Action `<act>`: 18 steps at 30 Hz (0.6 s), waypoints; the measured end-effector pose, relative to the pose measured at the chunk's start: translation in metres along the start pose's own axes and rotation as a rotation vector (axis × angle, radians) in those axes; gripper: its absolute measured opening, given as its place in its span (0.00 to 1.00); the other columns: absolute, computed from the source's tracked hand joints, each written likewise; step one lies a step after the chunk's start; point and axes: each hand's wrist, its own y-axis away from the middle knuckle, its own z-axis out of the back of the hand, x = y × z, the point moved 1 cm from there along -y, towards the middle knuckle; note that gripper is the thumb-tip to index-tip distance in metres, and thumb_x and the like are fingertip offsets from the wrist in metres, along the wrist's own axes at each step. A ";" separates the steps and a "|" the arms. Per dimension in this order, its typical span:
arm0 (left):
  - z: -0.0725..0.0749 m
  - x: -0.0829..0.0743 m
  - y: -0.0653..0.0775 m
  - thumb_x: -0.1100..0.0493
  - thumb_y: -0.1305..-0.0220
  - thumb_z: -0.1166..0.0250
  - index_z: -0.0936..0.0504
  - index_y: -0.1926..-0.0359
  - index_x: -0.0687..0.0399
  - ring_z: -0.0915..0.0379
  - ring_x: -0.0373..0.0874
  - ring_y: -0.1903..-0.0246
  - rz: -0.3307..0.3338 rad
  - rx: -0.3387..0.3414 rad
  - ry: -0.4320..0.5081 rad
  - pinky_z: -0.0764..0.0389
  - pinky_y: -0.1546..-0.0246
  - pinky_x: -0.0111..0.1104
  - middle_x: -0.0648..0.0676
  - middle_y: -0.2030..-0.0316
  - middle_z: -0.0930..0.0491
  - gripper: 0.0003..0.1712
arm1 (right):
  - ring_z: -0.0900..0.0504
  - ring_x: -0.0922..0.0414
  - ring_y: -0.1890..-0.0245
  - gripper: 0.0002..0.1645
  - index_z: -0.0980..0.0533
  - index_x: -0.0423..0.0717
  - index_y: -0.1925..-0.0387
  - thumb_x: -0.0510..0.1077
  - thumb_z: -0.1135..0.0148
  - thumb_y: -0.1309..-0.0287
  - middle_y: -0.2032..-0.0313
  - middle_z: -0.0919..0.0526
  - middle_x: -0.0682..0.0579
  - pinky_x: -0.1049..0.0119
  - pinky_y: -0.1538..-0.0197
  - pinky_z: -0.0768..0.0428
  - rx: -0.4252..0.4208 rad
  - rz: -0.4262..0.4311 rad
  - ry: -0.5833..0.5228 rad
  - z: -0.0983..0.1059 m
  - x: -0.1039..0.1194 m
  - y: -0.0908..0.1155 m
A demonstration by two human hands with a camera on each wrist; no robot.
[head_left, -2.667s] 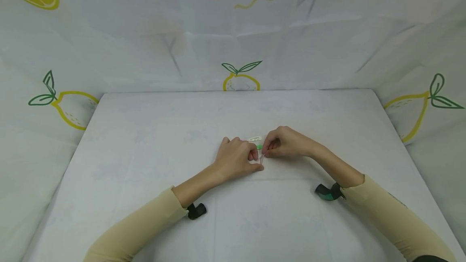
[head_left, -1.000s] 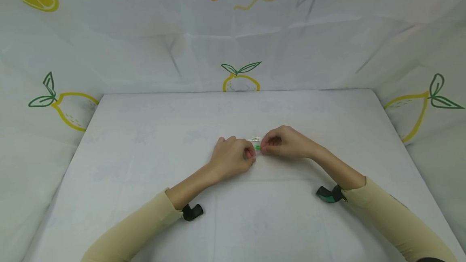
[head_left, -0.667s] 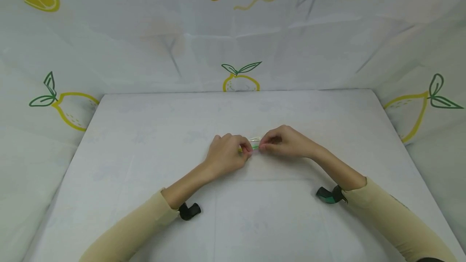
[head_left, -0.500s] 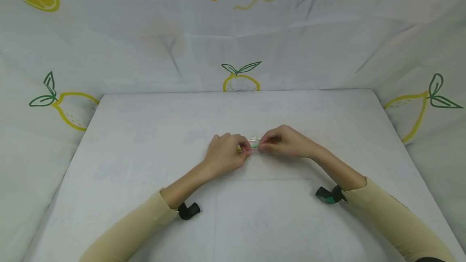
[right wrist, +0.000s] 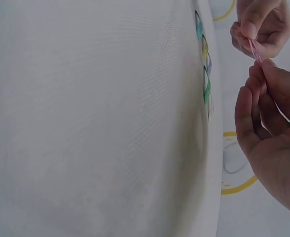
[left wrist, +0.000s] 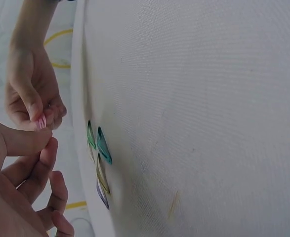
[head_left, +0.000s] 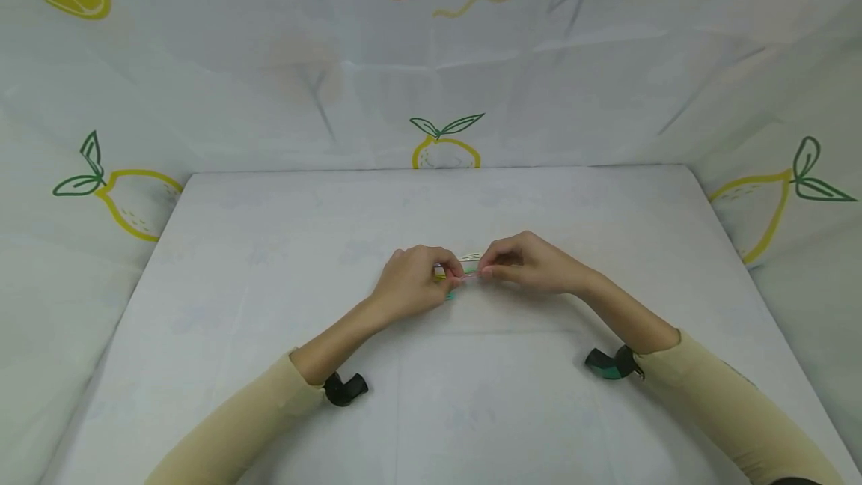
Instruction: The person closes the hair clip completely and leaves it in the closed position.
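Note:
A pink snap hair clip (right wrist: pixel 255 49) spans the gap between the two hands, raised above the table. My left hand (head_left: pixel 414 283) pinches one end between thumb and forefinger. The other end is pinched by my right hand (head_left: pixel 535 264), with a thin shiny strip showing against its palm in the right wrist view. On the table beyond and below the hands lie several more snap clips: a teal clip (left wrist: pixel 104 145), a green clip (left wrist: pixel 90 136), a yellow clip (left wrist: pixel 103 175), a purple clip (left wrist: pixel 102 196) and a whitish clip (head_left: pixel 469 257).
A white cloth covers the table (head_left: pixel 471 410). Behind and at both sides hangs a white curtain (head_left: pixel 269 96) printed with lemons. A black wrist-camera mount (head_left: pixel 346 389) sticks out below the left sleeve, and a black and green mount (head_left: pixel 609 363) below the right.
My left hand has shifted left and slightly away from the body, uncovering the yellow and teal clips. The pink clip has gone from slanted upright to lying level between the hands. My right hand barely moved.

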 end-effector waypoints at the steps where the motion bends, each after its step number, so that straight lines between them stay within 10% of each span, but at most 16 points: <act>1: 0.001 0.000 0.000 0.56 0.31 0.25 0.07 0.62 0.43 0.33 0.33 0.80 -0.001 0.004 0.006 0.35 0.71 0.31 0.41 0.67 0.11 0.01 | 0.13 0.51 0.56 0.07 0.12 0.38 0.54 0.37 0.33 0.26 0.57 0.08 0.42 0.71 0.48 0.16 0.002 0.002 -0.003 0.000 0.000 0.000; 18: 0.000 -0.001 -0.001 0.59 0.33 0.26 0.08 0.65 0.42 0.35 0.33 0.82 0.000 0.000 0.012 0.37 0.75 0.31 0.40 0.69 0.11 0.04 | 0.17 0.61 0.58 0.06 0.14 0.35 0.55 0.35 0.34 0.26 0.58 0.11 0.41 0.72 0.49 0.18 0.040 -0.004 -0.039 0.000 0.000 0.000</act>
